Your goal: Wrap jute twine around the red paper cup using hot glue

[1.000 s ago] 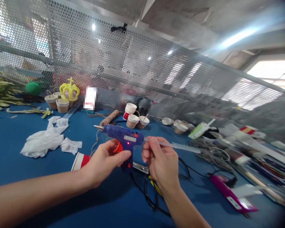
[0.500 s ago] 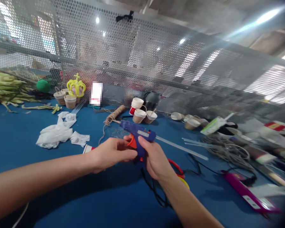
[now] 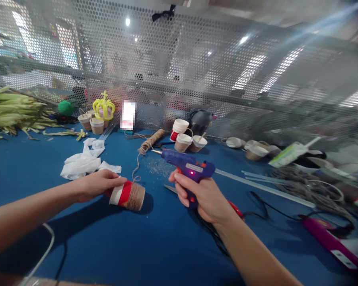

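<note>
My right hand [image 3: 201, 194] is wrapped round the grip of a blue hot glue gun [image 3: 179, 159], its nozzle aimed left and a small red light lit on its side. A clear glue stick [image 3: 262, 186] sticks far out of the gun's back. My left hand [image 3: 100, 184] grips a paper cup [image 3: 125, 195] by its rim end; the cup lies on its side, partly wound with brown twine over a red and white surface. From the cup a strand of twine runs up to a twine roll [image 3: 152, 141]. Scissors [image 3: 170, 188] lie partly hidden behind my right hand.
White crumpled tissue [image 3: 80, 165] lies beyond my left hand. Twine-wrapped cups [image 3: 183, 143] stand at the back, near a yellow crown-shaped piece [image 3: 104, 107]. A purple power strip [image 3: 331, 240], cables and a grey cord heap [image 3: 301, 182] are at right. Perforated metal panel [image 3: 155, 79] behind.
My left hand has left the glue gun, moved left and taken hold of the cup. The glue gun, now in my right hand alone, shows a lit red light.
</note>
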### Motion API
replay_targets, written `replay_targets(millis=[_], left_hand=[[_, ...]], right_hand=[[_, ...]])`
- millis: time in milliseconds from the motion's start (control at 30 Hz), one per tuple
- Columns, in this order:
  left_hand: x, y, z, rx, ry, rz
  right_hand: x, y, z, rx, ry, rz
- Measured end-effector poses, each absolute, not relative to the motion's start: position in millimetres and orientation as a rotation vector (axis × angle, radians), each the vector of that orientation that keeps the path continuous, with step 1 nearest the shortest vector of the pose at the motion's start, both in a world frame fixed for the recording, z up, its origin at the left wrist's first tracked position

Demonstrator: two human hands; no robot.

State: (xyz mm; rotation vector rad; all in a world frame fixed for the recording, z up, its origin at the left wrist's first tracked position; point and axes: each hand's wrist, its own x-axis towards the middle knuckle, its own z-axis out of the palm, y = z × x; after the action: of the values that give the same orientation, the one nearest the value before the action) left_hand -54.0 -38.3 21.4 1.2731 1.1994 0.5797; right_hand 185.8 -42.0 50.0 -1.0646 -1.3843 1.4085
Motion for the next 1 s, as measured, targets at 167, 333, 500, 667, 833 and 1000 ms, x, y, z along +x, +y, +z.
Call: replay_targets(millis=[167,333,500,667,833,1000], left_hand=[[-32,-38,27,1.228,0.928,0.773],[-20,-40,25,1.452,0.904,0.880],[-11,-47,6,1.501,0.979,1.046],[-7,-50,1,1.375,0.869,0.893],[-2,-46,2,1.149,0.993,0.860],[-1,-43,-2,1.123,1.107,0.865]], right_hand=[[186,-34,43,-1.103,-1.282,1.384],[187,-29,32,-1.067,-1.142,1.475],[178,-34,27,-1.054,-1.079,1.449],[173,-37,23,-1.049,-1.110,1.388],[173,-42,15,-1.064,-1.383,1.292],[169,-47,14,-1.094,-1.486,1.279]])
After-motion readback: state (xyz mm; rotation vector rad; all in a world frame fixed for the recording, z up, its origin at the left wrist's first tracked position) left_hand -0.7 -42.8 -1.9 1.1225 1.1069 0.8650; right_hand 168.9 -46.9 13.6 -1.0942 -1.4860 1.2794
